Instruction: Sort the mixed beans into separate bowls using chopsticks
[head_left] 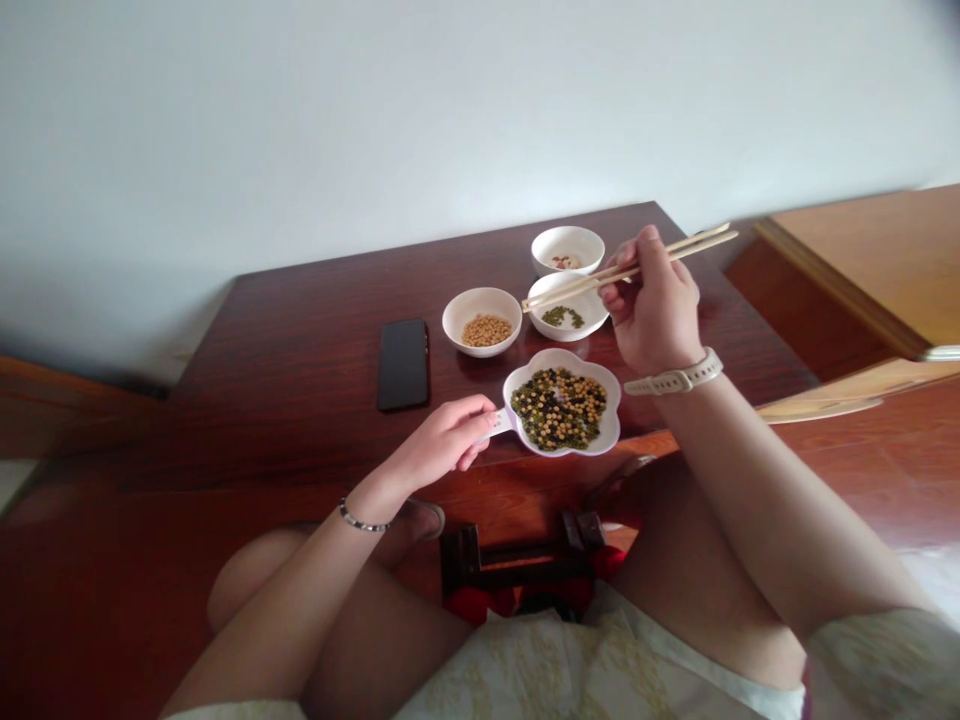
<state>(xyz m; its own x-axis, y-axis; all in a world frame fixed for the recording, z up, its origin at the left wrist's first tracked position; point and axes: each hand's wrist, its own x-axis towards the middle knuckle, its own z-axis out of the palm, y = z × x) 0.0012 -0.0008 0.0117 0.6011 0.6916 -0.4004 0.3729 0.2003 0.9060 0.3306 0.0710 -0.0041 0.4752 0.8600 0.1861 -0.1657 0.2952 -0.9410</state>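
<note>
My left hand (459, 432) is closed around the short handle of a white flower-shaped dish (616, 430), near the table's front edge. Mixed beans (559, 408) in yellow, green and black cover its bottom. My right hand (660, 300) grips a pair of wooden chopsticks (577, 287), whose tips point left, above the rim between two white bowls. One bowl (452, 322) has yellow soybeans (487, 329) in it. The other bowl (598, 322), under the chopsticks, contains a few green beans (562, 317). I cannot make out anything between the tips.
Behind them stands a third white bowl (541, 240) with some reddish and pale pieces. A black phone (403, 365) lies on the dark wooden table (315, 310), left of the bowls. A wall (375, 120) rises behind the table; lighter wooden furniture (877, 260) is at the right.
</note>
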